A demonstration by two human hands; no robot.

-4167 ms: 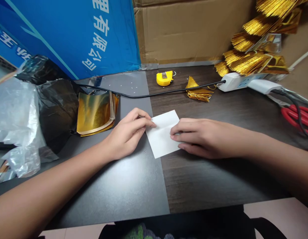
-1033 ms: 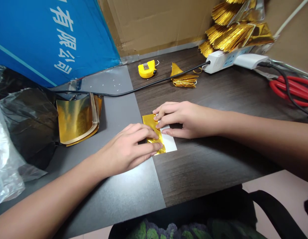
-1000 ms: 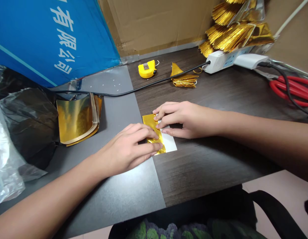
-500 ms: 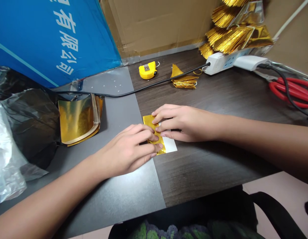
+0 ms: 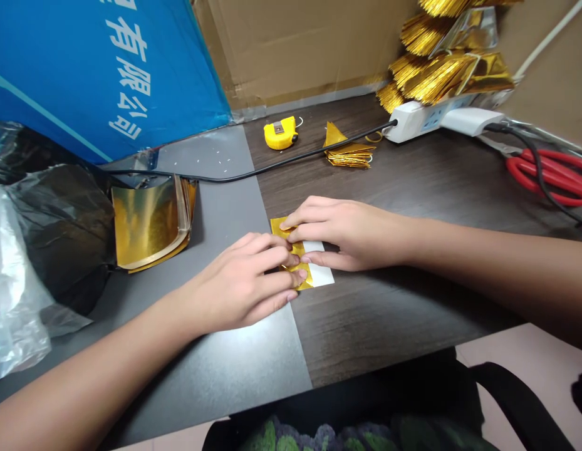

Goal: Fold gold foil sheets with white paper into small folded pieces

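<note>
A small sheet of gold foil paper (image 5: 304, 276), partly folded so its white back shows at the right, lies on the desk where the grey mat (image 5: 225, 351) meets the dark wood. My left hand (image 5: 239, 285) lies over its left part, fingers flat and pressing down. From the right, my right hand (image 5: 347, 232) presses on the upper part with its fingers close together on the foil. Most of the sheet is hidden under the fingers.
A stack of gold foil sheets (image 5: 150, 222) lies at the left beside black and clear plastic bags (image 5: 51, 232). Behind are a yellow tape measure (image 5: 281, 133), folded gold pieces (image 5: 349, 152), a black cable (image 5: 272, 166), a white power strip (image 5: 441, 116), red scissors (image 5: 549, 178) and gold bundles (image 5: 450, 62).
Over four seconds the sheet went from white and unfolded to folded with gold showing. In the last second my fingers have crept closer together over it.
</note>
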